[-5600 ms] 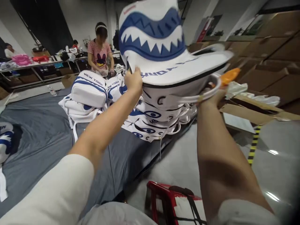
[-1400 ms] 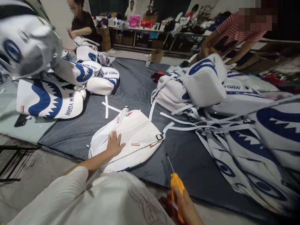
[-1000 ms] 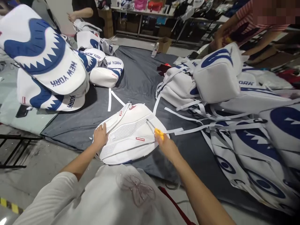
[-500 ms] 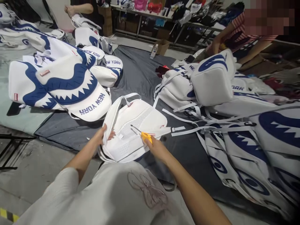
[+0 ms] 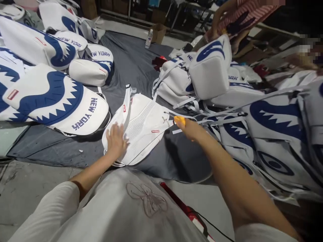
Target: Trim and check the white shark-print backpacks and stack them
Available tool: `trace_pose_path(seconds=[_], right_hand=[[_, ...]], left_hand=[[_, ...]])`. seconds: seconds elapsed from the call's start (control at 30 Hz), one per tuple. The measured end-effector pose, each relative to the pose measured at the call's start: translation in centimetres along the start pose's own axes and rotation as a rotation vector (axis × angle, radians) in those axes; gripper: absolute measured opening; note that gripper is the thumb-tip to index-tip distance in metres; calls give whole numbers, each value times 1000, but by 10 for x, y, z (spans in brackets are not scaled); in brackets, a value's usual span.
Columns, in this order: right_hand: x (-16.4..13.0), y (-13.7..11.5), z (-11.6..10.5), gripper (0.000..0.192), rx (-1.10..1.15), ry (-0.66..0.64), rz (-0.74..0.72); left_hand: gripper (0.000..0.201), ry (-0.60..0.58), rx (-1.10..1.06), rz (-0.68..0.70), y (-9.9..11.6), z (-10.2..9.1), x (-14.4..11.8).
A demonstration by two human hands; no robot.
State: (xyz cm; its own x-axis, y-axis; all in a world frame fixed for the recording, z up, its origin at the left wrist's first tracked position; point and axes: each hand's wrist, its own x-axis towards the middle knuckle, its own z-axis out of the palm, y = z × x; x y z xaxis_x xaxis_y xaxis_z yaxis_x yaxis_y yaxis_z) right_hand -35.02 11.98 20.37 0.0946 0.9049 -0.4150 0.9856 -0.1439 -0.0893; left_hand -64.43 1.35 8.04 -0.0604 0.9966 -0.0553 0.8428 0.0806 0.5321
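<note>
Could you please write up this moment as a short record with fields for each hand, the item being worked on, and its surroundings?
left hand: flat on the white backpack, fingers spread
right hand: grip closed on an orange-handled tool, tip at the backpack's right edge
backpack: back panel up, lying on the dark grey mat
surroundings: shark-print backpack to the left, pile of flat shark-print pieces to the right

Left hand (image 5: pixel 116 141) now flat on backpack (image 5: pixel 143 127)

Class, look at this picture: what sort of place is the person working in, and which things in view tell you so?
Most likely a bag-making workshop or finishing room. Many identical white-and-blue shark-mouth backpacks lie in heaps on a grey mat, loose straps trail about, and another worker's arm reaches over a further pile.
</note>
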Motion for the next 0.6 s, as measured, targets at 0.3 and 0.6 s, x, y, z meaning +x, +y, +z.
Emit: trace_pose_path(seconds=[0.3,0.6], right_hand=[[-66,30,-12,48,86,-434,1],[-79,46,3,52,308,-400,-73]], left_hand=[[59,-305,-184,93,36,69,-7],[51,-259,-578,-243,26,64,-6]])
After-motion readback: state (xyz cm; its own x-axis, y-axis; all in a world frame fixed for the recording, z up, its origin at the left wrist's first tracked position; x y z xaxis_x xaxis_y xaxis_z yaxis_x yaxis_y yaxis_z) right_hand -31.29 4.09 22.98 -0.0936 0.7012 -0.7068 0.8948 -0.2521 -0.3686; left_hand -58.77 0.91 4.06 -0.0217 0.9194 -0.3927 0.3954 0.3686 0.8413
